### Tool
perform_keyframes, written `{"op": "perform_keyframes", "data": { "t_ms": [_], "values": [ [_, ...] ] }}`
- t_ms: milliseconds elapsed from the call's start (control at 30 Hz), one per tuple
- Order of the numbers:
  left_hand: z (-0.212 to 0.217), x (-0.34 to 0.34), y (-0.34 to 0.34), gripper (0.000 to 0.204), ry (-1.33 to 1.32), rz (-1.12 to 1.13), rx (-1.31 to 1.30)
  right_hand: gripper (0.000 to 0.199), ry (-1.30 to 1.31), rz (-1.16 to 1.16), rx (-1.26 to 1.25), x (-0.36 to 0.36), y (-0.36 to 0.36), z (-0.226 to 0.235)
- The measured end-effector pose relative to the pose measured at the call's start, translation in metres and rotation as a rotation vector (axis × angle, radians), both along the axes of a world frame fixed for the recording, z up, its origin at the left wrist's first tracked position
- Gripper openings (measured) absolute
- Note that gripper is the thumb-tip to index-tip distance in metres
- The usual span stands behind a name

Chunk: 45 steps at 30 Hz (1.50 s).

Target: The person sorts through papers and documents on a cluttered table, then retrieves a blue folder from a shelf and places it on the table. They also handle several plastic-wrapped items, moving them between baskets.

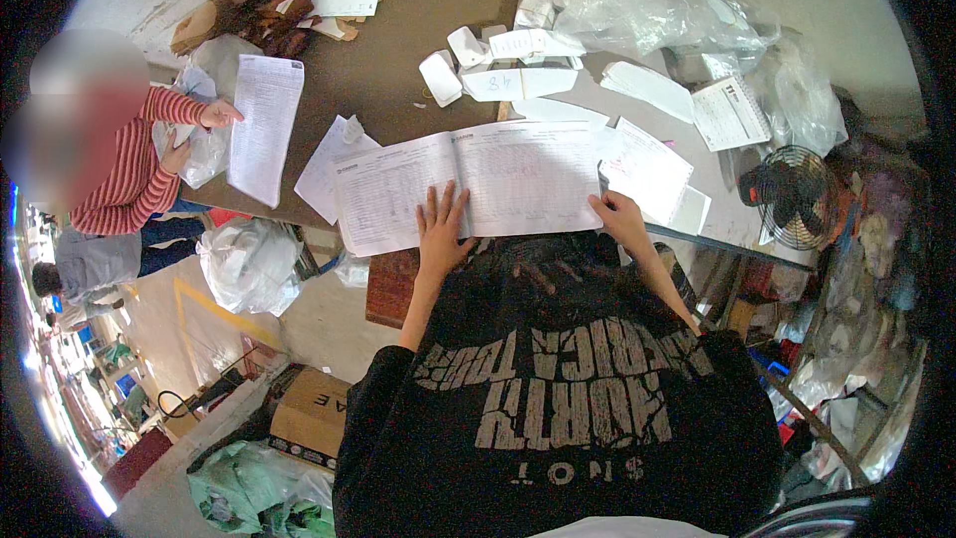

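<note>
1 open book (pixel 538 174) beneath left hand (pixel 444 229)

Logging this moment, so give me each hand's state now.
Left hand: open, resting on the open book near its spine.
Right hand: closed, holding the book's right edge.

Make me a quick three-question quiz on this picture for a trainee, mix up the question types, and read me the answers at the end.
1. Multiple choice: What does the camera wearer's left hand rest on?
A) The spiral-bound calendar
B) The open book of printed pages
C) The cardboard box

2. True or false: In the picture, the wire-caged fan is to the right of the open book.

3. Fill in the blank: The pattern on the co-worker's sleeves is ____.

Key: 1. B; 2. True; 3. stripes.
</note>
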<state>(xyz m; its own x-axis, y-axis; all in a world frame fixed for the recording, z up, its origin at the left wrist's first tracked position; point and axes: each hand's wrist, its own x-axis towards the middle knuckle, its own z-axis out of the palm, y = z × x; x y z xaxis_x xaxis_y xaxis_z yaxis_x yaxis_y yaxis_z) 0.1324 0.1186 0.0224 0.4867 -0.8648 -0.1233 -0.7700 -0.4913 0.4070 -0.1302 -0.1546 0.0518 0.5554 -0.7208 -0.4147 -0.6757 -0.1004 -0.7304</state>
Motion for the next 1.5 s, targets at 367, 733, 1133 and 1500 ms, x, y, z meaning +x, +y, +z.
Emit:
{"op": "perform_keyframes", "data": {
  "t_ms": [367,733,1133,1500],
  "values": [
    [0.004,-0.001,-0.002,0.101,-0.003,0.017,0.010,0.045,0.000,-0.066,-0.034,-0.010,0.005,-0.036],
    [-0.008,-0.001,0.001,0.107,-0.076,0.010,0.008,0.039,0.233,0.229,-0.489,0.011,-0.031,0.005],
    [-0.014,0.000,0.007,0.113,-0.003,0.031,0.037,0.091,0.368,0.791,-0.655,0.080,-0.113,0.027],
    [0.001,-0.003,-0.004,0.106,-0.006,0.060,0.094,0.026,-0.119,0.380,-0.736,0.067,-0.147,0.036]
  ]
}}
